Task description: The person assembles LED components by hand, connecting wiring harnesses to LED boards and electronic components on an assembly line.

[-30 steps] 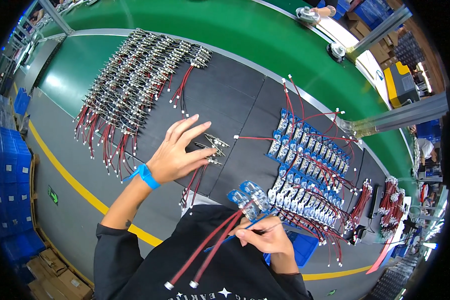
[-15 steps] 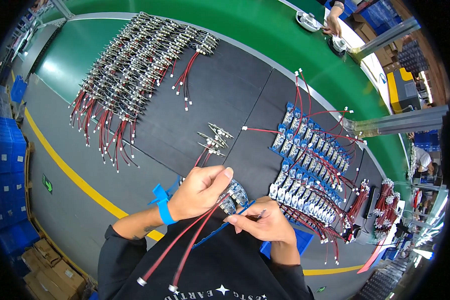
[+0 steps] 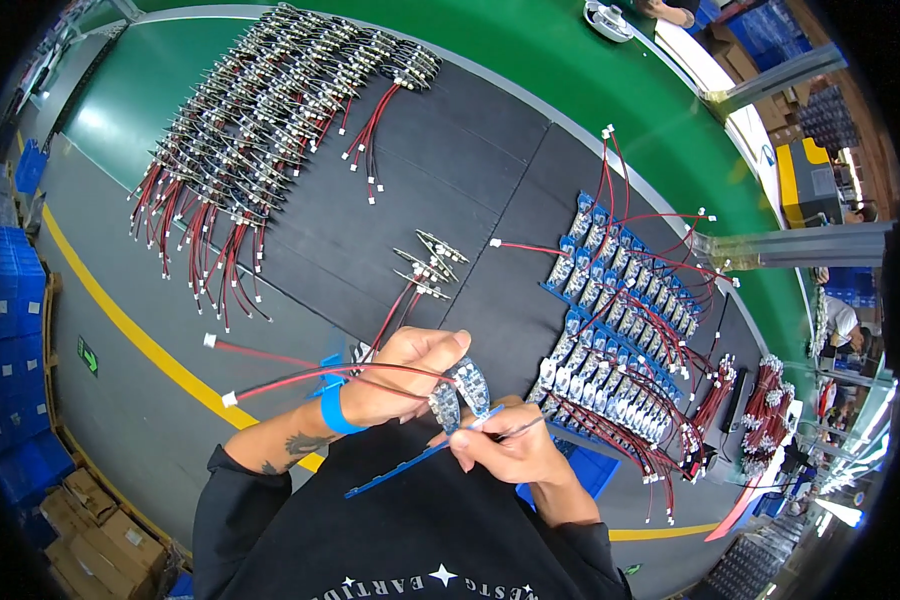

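My left hand point(image 3: 398, 376), with a blue band at its wrist, is closed on small circuit boards point(image 3: 468, 388) at the middle front. Two of their rounded ends show past my fingers. Red and black wires point(image 3: 300, 375) with white plugs run from them leftward over the hand. My right hand point(image 3: 510, 446) pinches a narrow blue strip point(image 3: 395, 472) with a notched edge; its upper end meets or lies close to the boards. A thin dark thing point(image 3: 523, 428) lies along my right fingers, too small to name. Just beyond my left hand, several wired boards point(image 3: 430, 265) lie on the black mat.
Rows of wired boards point(image 3: 260, 120) cover the far left of the black mat point(image 3: 440, 150). Blue board panels point(image 3: 620, 290) with trailing wires lie at the right, near wire bundles point(image 3: 770, 410). Metal posts point(image 3: 800, 245) stand at the right. A person's arm point(image 3: 670, 12) shows at the far edge.
The wires have swung from hanging toward me to pointing left. The blue strip's lower end has shifted left. At the far edge, the other person's hand has drawn back.
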{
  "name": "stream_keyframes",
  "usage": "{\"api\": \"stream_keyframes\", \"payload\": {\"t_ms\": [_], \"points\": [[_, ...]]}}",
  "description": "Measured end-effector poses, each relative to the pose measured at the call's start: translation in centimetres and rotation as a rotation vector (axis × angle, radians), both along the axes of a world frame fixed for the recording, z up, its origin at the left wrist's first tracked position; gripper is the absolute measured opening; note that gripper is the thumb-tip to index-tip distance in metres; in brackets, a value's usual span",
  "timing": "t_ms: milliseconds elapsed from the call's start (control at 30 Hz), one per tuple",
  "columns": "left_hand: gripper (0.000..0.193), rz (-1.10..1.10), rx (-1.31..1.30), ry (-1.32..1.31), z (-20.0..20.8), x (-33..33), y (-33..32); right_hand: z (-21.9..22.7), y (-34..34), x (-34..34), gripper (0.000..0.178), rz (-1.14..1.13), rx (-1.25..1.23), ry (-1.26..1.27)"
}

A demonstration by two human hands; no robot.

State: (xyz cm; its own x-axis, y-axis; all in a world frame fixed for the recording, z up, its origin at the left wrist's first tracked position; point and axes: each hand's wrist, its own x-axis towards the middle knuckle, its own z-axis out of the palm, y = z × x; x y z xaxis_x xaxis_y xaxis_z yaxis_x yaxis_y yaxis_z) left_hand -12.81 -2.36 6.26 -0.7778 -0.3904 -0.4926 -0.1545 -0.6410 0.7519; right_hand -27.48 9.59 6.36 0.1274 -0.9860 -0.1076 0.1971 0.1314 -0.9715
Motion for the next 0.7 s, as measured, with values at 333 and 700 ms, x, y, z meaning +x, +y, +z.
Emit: {"api": "stream_keyframes", "payload": {"t_ms": [333,700], "points": [[0.044,-0.028,0.062,0.075,-0.5,1.0,0.1,1.4,-1.2,-0.4,0.015,0.105,-0.073,0.133],[0.021,0.184,-1.045,-0.119,-2.5,2.1,-4.4,0.0,-6.5,-4.8,0.038,-0.349,-0.015,1.166]]}}
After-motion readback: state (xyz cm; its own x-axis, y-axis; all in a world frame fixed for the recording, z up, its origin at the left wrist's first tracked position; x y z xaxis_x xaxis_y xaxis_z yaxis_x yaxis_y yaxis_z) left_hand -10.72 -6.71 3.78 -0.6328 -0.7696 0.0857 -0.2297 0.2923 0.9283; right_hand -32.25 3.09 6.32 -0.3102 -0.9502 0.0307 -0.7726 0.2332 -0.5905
